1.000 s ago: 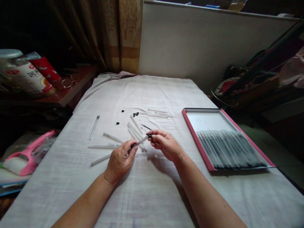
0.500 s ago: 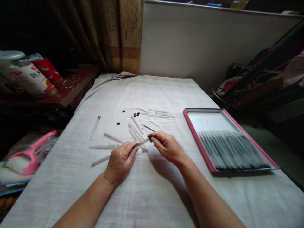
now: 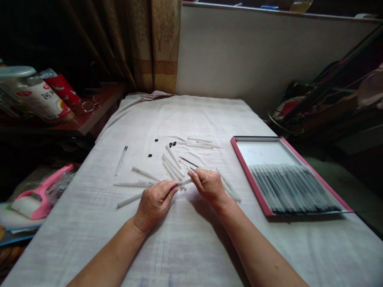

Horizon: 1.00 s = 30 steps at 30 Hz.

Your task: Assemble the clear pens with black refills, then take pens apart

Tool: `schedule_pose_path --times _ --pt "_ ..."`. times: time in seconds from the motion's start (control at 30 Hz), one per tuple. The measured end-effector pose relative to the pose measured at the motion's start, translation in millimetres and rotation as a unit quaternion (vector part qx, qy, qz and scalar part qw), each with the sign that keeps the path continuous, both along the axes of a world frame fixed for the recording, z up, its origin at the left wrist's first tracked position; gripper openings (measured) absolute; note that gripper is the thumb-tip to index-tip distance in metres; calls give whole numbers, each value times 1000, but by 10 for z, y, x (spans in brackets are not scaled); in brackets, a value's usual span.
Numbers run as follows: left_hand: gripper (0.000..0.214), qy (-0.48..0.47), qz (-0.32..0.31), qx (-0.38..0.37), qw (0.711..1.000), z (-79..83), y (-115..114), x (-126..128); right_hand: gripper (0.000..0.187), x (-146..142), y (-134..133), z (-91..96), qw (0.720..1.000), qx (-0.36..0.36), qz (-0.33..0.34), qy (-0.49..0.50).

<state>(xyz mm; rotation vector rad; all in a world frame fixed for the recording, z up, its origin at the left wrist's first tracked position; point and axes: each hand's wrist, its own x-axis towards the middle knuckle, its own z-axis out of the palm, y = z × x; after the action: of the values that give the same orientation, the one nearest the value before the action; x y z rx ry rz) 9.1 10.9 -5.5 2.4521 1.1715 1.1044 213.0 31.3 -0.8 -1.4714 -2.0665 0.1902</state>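
My left hand [image 3: 157, 201] is closed around a slim translucent pen [image 3: 184, 183], its fingers wrapped over one end. The other end is pinched by my right hand [image 3: 208, 185], so the pen spans the gap between both hands. My right fingers cover that tip. Just beyond them lies a thin dark refill [image 3: 188, 161]. Clear pen barrels [image 3: 172, 165] are scattered past the hands. Beside my left hand, another barrel [image 3: 129, 200] is partly hidden by it. Small black caps [image 3: 150, 155] lie farther back, and a pen with a dark end [image 3: 121, 160] rests at the left.
On the right, a pink-edged box [image 3: 243, 179] holds a row of many pens [image 3: 295, 189]. A white cloth [image 3: 179, 247] covers the table. To the left are a pink-handled item [image 3: 44, 191], a jar [image 3: 44, 97] and glasses [image 3: 89, 105] on a wooden surface.
My right hand has shifted slightly nearer and changed its grip, now covering the dark pen end seen before. More of the refill behind it shows. The left hand keeps its hold.
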Motion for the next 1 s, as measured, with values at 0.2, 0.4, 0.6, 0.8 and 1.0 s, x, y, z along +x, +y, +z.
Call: schedule_pose_path --times 0.2,0.4,0.6,0.8,1.0 --pt "20 -16 19 -12 1000 0 12 3 49 19 -11 98 977 -141 16 157" --pt "21 -16 25 -11 1000 8 33 -15 39 52 -9 171 954 -193 21 230" --pt "22 6 14 -7 1000 22 21 -18 39 68 -7 203 951 -219 39 215" --pt "24 10 25 -5 1000 -8 44 -37 11 87 -27 247 951 -190 73 234" --pt "21 -5 6 -13 1000 23 31 -33 29 83 -23 204 961 -186 70 190"
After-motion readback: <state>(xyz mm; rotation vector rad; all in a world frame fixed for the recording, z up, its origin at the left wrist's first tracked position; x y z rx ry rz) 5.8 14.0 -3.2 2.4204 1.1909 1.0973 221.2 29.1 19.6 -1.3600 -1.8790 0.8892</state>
